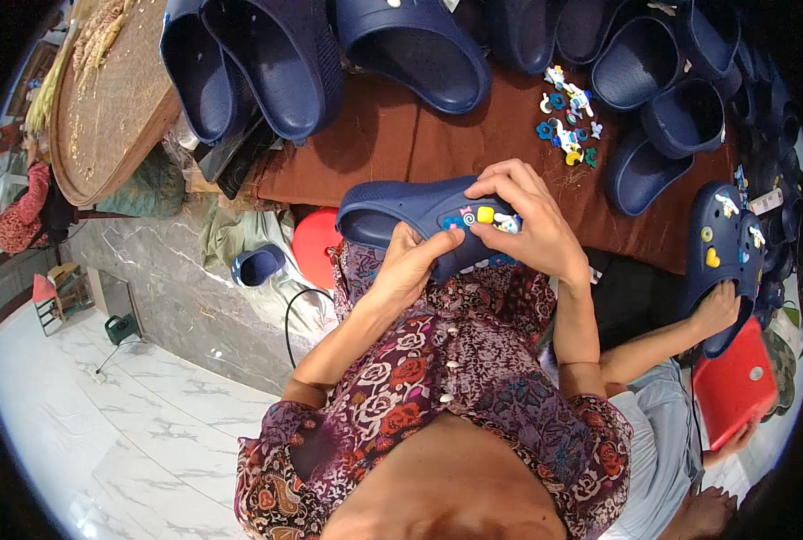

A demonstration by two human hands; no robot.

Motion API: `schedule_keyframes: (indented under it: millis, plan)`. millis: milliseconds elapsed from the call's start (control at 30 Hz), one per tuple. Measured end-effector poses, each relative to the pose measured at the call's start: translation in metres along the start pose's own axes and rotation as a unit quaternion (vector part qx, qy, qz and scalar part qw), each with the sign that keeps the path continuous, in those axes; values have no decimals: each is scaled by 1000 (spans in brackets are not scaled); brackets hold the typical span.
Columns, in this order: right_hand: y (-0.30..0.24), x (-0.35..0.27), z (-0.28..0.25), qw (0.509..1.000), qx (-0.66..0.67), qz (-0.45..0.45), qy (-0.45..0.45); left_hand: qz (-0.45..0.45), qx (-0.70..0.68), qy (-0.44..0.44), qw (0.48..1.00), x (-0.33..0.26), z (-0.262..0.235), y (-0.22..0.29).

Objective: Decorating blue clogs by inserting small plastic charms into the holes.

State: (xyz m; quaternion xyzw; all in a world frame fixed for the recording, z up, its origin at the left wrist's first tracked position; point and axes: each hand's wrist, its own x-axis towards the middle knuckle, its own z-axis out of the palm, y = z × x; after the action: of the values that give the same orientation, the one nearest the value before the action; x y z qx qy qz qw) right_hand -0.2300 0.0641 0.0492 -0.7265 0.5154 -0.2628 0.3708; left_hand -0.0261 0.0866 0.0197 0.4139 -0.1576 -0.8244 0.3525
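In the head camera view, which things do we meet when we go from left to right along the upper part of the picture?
Round woven tray → pair of dark blue clogs → single dark blue clog → small heap of colourful charms on the brown cloth → pile of dark blue clogs.

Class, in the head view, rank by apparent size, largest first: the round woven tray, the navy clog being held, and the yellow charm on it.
1. Woven tray
2. Held navy clog
3. Yellow charm, by far the smallest
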Motion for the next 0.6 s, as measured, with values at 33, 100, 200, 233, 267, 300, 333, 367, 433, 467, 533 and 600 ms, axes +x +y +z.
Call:
schedule_keyframes:
  millis: [33, 100, 200, 233, 267, 300, 333, 367, 433, 467, 533, 600]
  plan:
    - [0, 1, 2, 1000, -3, -6, 0, 4, 5, -3, 1000, 0, -1, -1]
    - [-1, 3, 4, 1000, -7, -12, -1, 9, 10, -5, 1000, 0, -3, -2]
    - [-2, 4, 4, 1000, 0, 1, -4, 5, 21, -4, 1000, 0, -5, -3]
    - [-3, 4, 5, 1000, -2, 14, 1, 10, 22, -8, 1000, 0, -3, -3]
    - [-5, 5, 5, 1000, -4, 27, 5, 15, 24, -13, 1000, 0, -2, -3]
    - [-6, 6, 6, 1000, -4, 27, 5, 15, 24, -13, 1000, -1, -2, -4]
    - [-7, 8, 6, 999, -23, 29, -5, 21, 32, -7, 999, -2, -2, -5]
    - [-7, 9, 7, 999, -42, 32, -14, 26, 40, 0, 999, -2, -1, -7]
    - [-10, 10, 8, 998, -49, 35, -16, 33, 46, -2, 998, -2, -4, -11]
    - [-11, 10, 9, 998, -55, 38, -17, 40, 51, -3, 998, -2, -5, -12]
    - [-2, 8, 5, 999, -24, 24, -26, 33, 37, -3, 999, -2, -3, -10]
    - [4, 5, 0, 999, 8, 11, -33, 25, 24, -4, 999, -2, -1, -7]
